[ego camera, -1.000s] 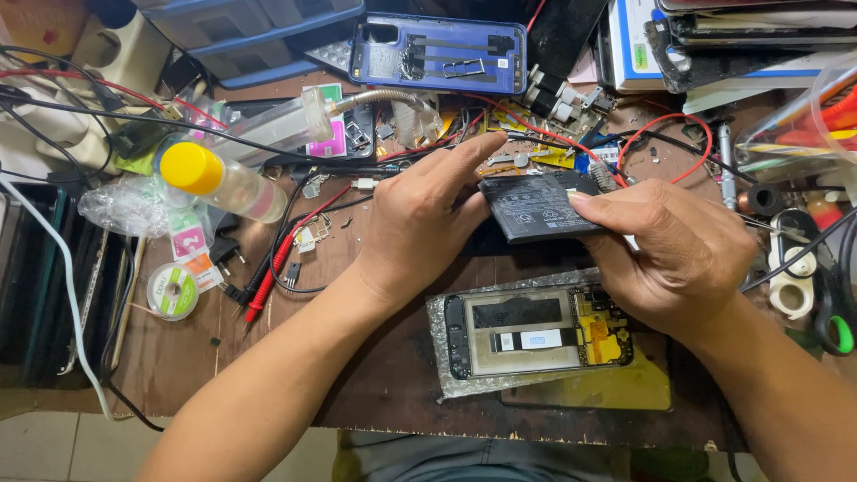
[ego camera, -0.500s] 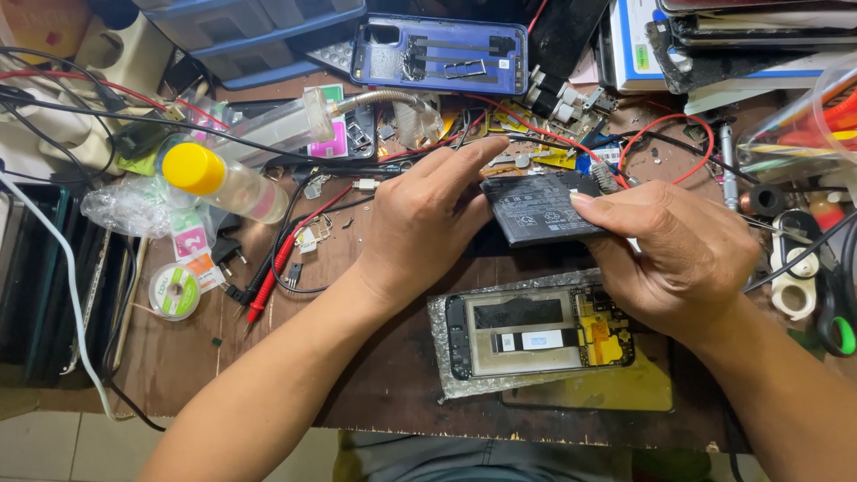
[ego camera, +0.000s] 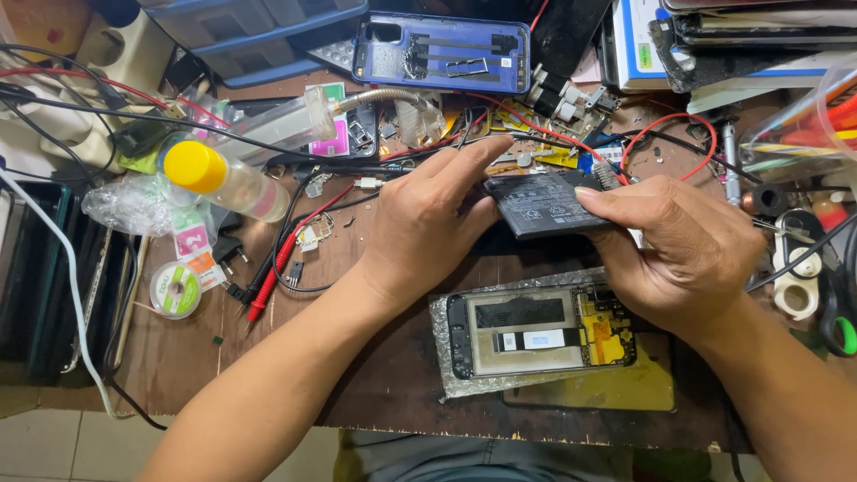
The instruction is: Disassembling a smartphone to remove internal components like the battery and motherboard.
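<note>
While held, flat black battery (ego camera: 540, 205)

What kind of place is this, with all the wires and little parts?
It looks like a phone repair bench. Both hands hold a flat black battery above an opened phone with its insides showing, a blue phone back cover lies behind, and red test probes and wires clutter the wooden table.

Bare table (ego camera: 178, 357) lies open at my near left, beside the opened phone (ego camera: 540, 339); ahead, tangled wires (ego camera: 375, 170), the yellow-capped bottle (ego camera: 223, 181) and a blue phone cover (ego camera: 442, 54) crowd the way; my right is hemmed by scissors (ego camera: 835, 308).
</note>
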